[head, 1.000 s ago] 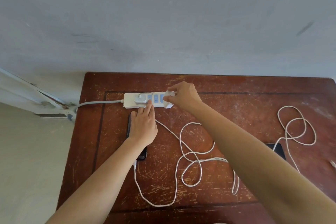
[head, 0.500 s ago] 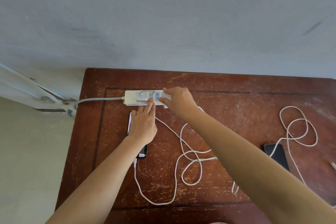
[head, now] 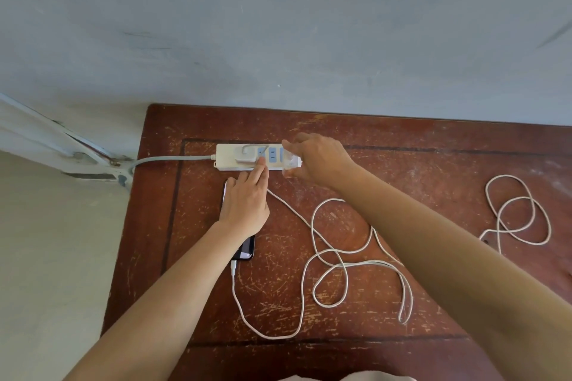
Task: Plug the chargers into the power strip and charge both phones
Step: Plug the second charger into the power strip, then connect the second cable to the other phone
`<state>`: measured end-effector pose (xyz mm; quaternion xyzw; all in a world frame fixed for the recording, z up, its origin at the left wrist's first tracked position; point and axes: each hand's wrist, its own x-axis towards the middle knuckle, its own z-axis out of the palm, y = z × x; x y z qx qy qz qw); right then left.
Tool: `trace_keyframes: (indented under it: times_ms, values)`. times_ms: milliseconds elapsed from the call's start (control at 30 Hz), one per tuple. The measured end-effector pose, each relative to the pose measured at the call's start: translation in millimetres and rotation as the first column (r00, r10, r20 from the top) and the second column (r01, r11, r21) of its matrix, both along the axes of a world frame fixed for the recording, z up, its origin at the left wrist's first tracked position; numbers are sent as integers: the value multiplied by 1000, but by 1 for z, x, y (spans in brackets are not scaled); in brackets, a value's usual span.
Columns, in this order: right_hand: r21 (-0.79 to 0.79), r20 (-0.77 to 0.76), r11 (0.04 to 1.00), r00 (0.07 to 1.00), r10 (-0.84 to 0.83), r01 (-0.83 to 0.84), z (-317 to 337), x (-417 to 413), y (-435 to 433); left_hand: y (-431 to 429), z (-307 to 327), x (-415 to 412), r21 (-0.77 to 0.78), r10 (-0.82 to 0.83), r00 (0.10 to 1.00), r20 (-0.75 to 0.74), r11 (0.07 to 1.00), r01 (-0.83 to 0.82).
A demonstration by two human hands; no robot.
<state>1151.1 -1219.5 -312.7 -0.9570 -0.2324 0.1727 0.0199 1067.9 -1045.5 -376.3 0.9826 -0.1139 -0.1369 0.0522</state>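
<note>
Table [head: 402, 164]: right grip [head: 315, 161] pinching charger [head: 292, 161].

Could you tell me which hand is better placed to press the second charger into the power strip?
Right hand: it is at the power strip's right end on the charger; the left hand steadies the strip.

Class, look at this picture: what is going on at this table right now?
A person is plugging chargers into a white power strip on a worn wooden table. The left hand steadies the strip, covering most of a phone that has a white cable attached. The right hand is at a white charger at the strip's right end.
</note>
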Motion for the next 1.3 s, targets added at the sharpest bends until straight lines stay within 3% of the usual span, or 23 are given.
trace_keyframes:
  times_ms: [200,367,533,700,967,1133,1233,1300]
  values:
    - [-19,18,999,999,-36,36,2,-6,0,-2,13,4,63,-45,998,-41,997,47]
    - [123,-1,950,957,-289,287,9,-38,-20,-5,36,0,106,-35,999,-39,994,39]
    - [188,31,797,808,-589,574,6,-127,-98,-36,34,-53,12,-61,998,-4,998,61]
    - [39,-16,664,664,-747,747,-7,-228,-184,-108,23,-93,-127,-236,972,19,963,237]
    - [105,25,417,417,-909,903,-4,-317,-295,-247,52,-103,-245,-467,883,48,852,463]
    - [142,-52,202,212,-976,969,-28,-326,-369,-324,53,-121,-392,-474,880,-32,816,425]
    - [167,-133,39,62,-989,985,-46,-325,-409,-361,44,-142,-378,-388,908,-160,874,306]
    - [202,-124,11,37,-992,979,-58,-325,-434,-384,35,-154,-301,-313,924,-220,923,241]
